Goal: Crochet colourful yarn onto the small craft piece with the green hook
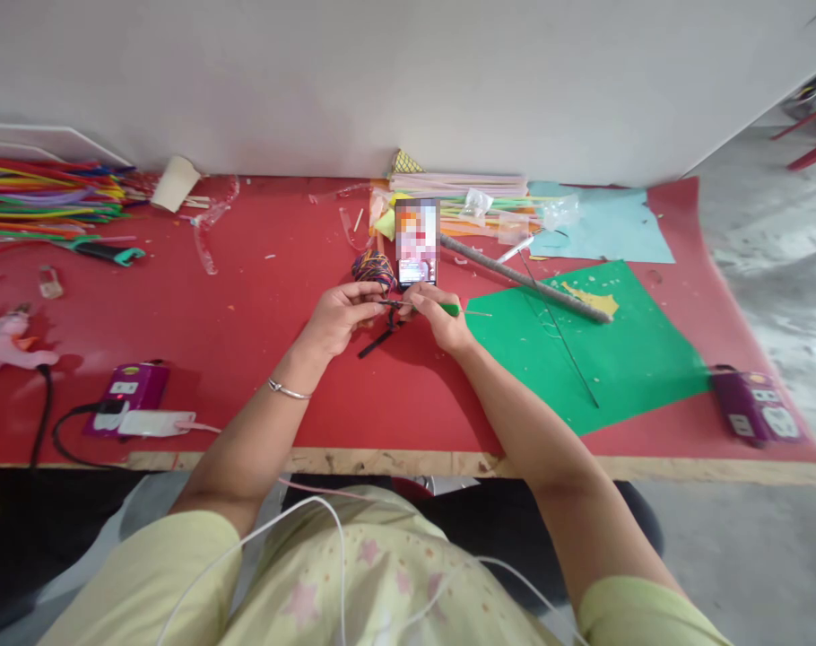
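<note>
Near the middle of the table, my right hand (443, 318) is closed around a green-handled crochet hook (451, 309), its thin shaft reaching toward my other hand. My left hand (344, 316) pinches a small dark piece of yarn work (389, 303) where the hook's tip meets it; the stitches are too small to make out. Just beyond my left fingers sits a ball of dark multicoloured yarn (373, 267). A dark strip (376, 344) lies below the hands. Behind my right hand a phone (418, 242) stands upright with its screen lit, partly blurred out.
A green sheet (535, 359) lies to the right, with a grey fuzzy rod (535, 285) and a thin dark needle cable (569, 354) across it. Bundled coloured pipe cleaners (45, 202) lie far left. Purple power blocks (134, 386) sit at both sides. A white wall (408, 81) rises behind.
</note>
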The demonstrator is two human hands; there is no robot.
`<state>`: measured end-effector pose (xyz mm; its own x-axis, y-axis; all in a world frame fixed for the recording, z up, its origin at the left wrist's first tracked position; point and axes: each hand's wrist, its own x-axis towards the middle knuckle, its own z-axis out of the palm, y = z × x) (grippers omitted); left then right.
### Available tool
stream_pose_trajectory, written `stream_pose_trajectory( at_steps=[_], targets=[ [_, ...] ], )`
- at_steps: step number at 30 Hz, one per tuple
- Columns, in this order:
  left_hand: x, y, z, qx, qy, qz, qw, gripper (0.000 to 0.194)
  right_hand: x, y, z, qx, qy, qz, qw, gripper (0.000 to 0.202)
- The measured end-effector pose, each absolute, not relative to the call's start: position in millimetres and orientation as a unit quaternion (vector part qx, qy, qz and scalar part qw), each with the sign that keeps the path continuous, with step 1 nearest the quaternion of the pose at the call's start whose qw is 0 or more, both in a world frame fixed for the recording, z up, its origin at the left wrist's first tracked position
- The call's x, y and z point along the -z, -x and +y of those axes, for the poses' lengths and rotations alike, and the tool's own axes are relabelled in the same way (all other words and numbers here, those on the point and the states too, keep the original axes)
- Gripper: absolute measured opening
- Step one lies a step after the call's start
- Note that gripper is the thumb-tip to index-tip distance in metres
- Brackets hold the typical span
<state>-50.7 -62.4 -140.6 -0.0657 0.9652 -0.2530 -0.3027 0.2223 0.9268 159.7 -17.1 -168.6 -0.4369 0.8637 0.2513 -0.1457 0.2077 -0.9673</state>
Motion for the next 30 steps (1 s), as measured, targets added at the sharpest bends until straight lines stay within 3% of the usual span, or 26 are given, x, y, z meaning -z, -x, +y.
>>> stream_pose_trajectory(
  at_steps=[21, 30],
  targets=[
    [141.4, 52.8, -61.7, -0.538, -0.333, 0.511, 0.583, 0.045, 169.1, -161.7, -17.1, -0.564, 0.276, -0.640, 0.443, 0.043],
    [147.3, 48.3, -59.5, -0.567, -0.394, 0.537, 0.485, 0.038, 164.8, -157.6, -19.8, -0.555, 0.291, -0.637, 0.448, 0.045]
  ],
)
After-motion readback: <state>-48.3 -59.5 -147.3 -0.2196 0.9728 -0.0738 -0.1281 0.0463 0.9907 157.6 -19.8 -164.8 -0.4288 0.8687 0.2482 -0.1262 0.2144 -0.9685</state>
